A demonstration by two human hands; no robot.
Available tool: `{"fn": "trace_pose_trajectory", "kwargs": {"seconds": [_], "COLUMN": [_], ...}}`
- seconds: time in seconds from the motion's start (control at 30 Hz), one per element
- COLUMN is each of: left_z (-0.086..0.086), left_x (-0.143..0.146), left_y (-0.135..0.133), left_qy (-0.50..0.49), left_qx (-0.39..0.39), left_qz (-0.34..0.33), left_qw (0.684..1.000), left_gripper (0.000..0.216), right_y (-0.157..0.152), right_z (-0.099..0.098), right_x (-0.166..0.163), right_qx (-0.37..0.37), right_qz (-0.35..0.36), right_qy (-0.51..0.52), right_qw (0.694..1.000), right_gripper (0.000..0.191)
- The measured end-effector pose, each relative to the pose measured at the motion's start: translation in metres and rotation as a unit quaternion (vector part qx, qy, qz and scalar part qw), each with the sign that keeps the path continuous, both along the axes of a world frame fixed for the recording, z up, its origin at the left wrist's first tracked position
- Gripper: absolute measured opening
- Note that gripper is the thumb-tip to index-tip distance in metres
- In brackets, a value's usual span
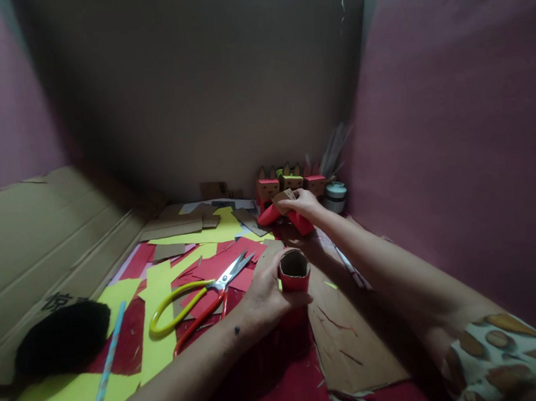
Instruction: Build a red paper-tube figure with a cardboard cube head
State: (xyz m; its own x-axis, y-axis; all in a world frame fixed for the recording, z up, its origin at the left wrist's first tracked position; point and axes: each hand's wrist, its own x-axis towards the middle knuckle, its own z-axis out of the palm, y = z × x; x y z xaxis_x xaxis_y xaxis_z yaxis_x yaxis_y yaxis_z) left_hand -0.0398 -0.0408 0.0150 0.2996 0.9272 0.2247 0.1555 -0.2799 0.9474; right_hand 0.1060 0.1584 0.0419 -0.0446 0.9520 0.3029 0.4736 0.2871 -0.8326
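At centre, your left hand (271, 285) grips the tube (295, 282) upright, perhaps to steady it. Your right hand (305, 203) pinches card (281, 201).

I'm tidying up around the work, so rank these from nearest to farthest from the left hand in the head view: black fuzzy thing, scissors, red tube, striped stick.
From the left hand:
1. Red tube: in its grip.
2. Scissors: just left of it.
3. Striped stick: farther left.
4. Black fuzzy thing: left of the stick.
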Motion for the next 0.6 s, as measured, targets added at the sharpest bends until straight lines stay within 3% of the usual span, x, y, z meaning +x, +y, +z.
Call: {"fn": "trace_pose_trajectory", "kwargs": {"seconds": [0.17,0.33,0.43,0.6], "left_z": [-0.004,-0.001,0.000,-0.002], "left_x": [-0.002,-0.001,0.006,0.025], "left_y": [0.005,0.005,0.010,0.023], "left_qy": [0.009,0.007,-0.032,-0.001], "left_qx": [-0.032,-0.030,-0.069,-0.079], "left_qz": [0.029,0.045,0.033,0.080], "left_qw": [0.999,0.999,0.997,0.994], "left_gripper": [0.034,0.031,0.032,0.029], "right_y": [-0.022,-0.084,-0.117,-0.138], "right_z": [0.014,0.029,0.029,0.024], "right_x": [0.013,0.055,0.075,0.091], "right_qx": [0.002,-0.003,-0.009,-0.040], "right_qz": [0.022,0.084,0.142,0.136], "right_qy": [0.137,0.239,0.318,0.372], "right_qw": [0.990,0.967,0.937,0.917], "right_gripper": [0.046,0.044,0.046,0.046]}}
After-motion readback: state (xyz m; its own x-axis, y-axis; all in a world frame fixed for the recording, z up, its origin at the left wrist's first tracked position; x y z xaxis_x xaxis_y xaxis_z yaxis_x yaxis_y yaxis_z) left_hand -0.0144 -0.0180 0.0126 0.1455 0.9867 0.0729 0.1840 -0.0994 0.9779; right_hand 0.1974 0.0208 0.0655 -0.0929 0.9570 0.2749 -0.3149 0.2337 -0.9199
